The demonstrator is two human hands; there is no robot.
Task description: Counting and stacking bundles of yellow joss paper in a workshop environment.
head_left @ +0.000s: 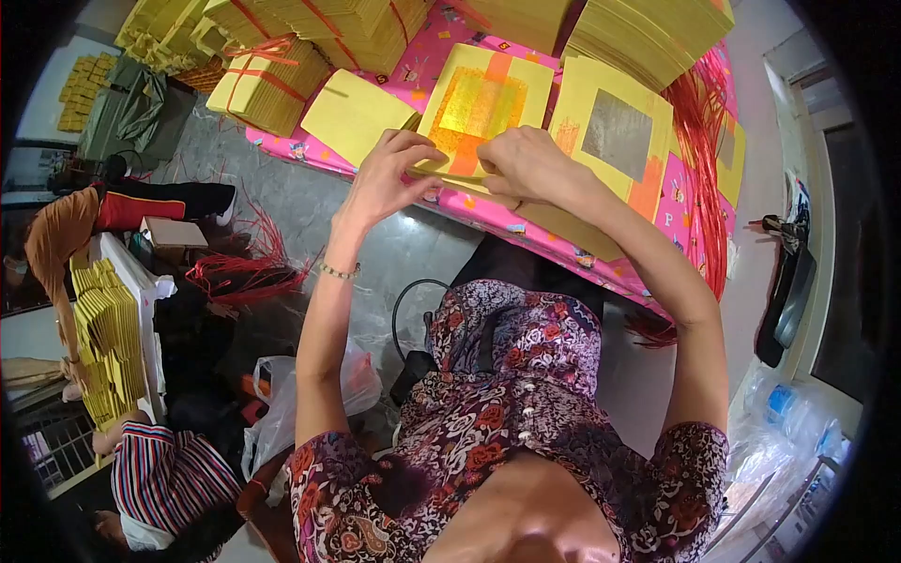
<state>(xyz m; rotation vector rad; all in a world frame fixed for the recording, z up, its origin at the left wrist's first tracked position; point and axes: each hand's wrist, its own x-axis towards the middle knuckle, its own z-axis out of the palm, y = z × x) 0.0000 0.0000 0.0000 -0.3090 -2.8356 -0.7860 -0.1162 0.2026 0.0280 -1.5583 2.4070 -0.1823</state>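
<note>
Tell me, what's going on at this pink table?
Someone's left fingers and right fingers are at the near edge of a yellow paper sheet with a gold square and an orange band. It lies over a patterned pink tablecloth, between plain yellow paper on the left and silver-squared yellow paper on the right. Whether either hand grips it is unclear.
</note>
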